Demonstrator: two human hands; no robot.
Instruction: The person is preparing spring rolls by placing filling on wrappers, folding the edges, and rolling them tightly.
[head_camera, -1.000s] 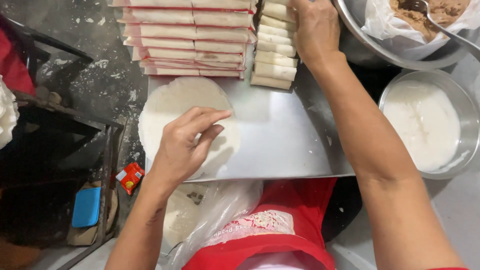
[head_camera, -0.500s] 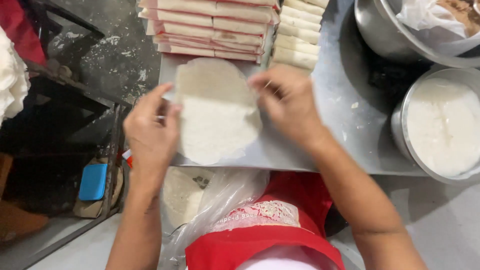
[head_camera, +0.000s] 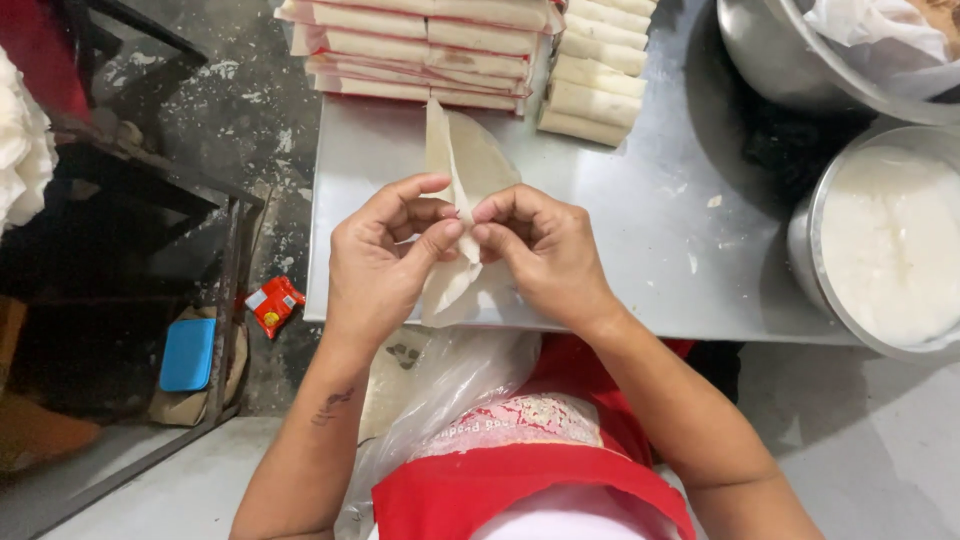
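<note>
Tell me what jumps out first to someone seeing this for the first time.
Both hands, left hand and right hand, pinch a thin pale wrapper lifted off the steel table. Rows of finished rolls lie at the far edge, and a bowl of white paste sits at right.

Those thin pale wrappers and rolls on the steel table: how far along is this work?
Done: a stack of flat folded wrappers and a row of finished pale rolls sit at the far edge of the steel table. In hand: the left hand and right hand pinch one thin pale round wrapper apart, lifted. Left: that wrapper is unfilled; the metal bowl of white paste remains full.
</note>
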